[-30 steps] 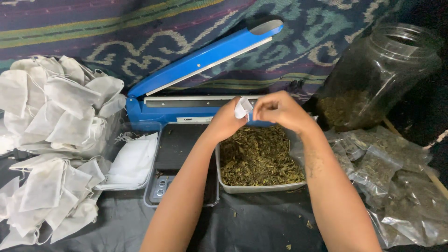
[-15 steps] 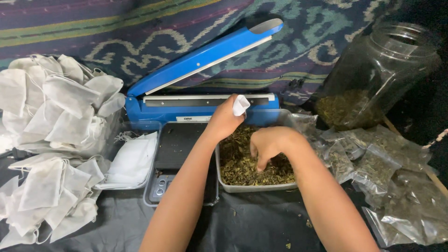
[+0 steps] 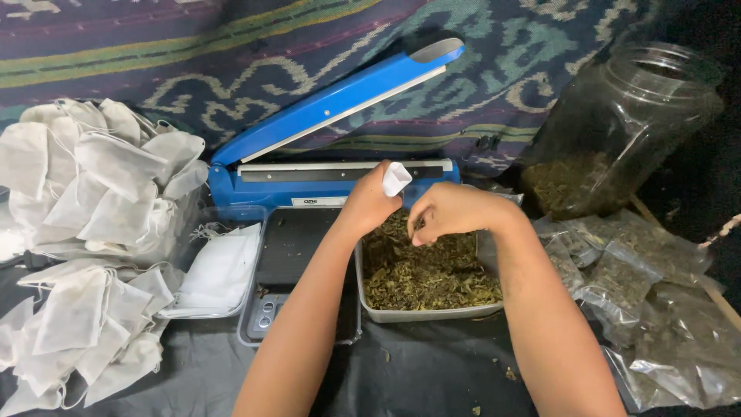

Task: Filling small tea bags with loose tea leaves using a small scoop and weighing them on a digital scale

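My left hand (image 3: 369, 202) holds a small white filter bag (image 3: 396, 177) upright above the far edge of a rectangular tray (image 3: 421, 313) filled with dried green-brown herb. My right hand (image 3: 451, 211) hovers just right of the bag with its fingertips pinched together on a bit of the herb, lifted a little above the tray. Both forearms reach in from the bottom of the view.
A blue heat sealer (image 3: 332, 147) stands behind the tray with its arm raised. A small digital scale (image 3: 289, 266) lies left of the tray. Piles of white filter bags (image 3: 93, 232) lie on the left. A clear jar (image 3: 617, 127) and plastic packets of herb (image 3: 648, 309) sit at right.
My right hand went from the bag down into the herb tray, then rose again with a pinch toward the bag. My left hand kept the bag nearly still.
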